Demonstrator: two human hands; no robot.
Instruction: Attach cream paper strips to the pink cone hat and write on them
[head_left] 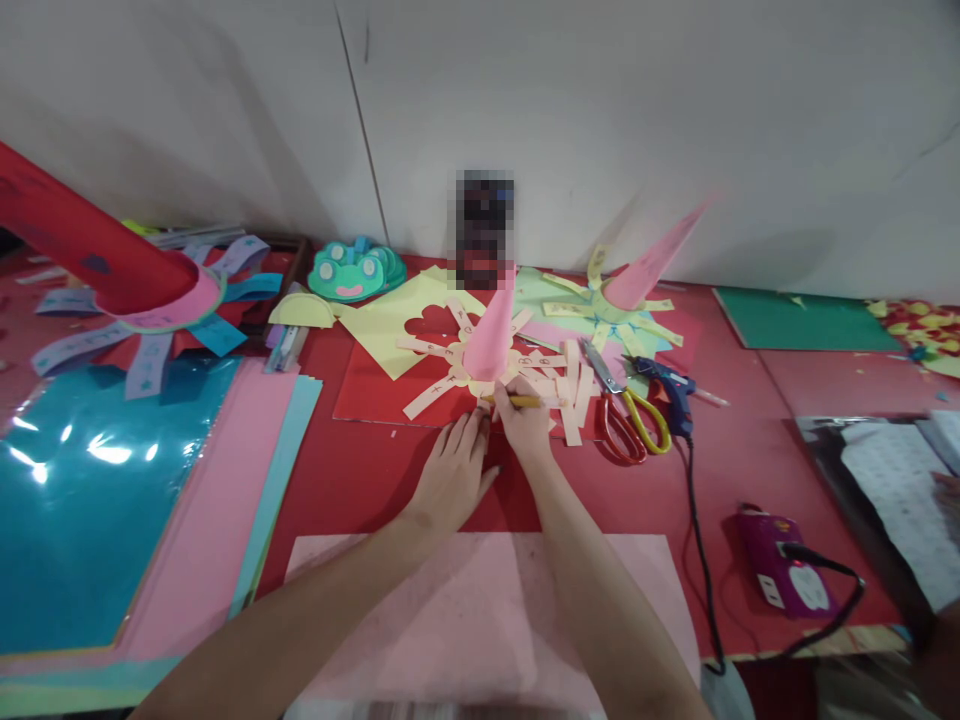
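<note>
In the head view, my right hand [525, 428] is closed around a yellow pen [521, 401], its tip over a paper strip at the front of a flower-shaped base. A pink paper cone [491, 340] stands upright on that base, with marked cream strips [435, 396] spreading outward. My left hand [454, 465] lies palm down in front of the base, fingers stretched forward, fingertips near the front strip. Loose cream strips [574, 400] lie just right of the cone.
Scissors [634, 425] and a blue glue gun [671, 390] lie right, its cord running to a purple power box [784, 565]. Another pink cone [652, 260] stands behind. A red cone [97, 240] and a blue sheet [97, 500] are left. Pink paper [480, 610] lies under my forearms.
</note>
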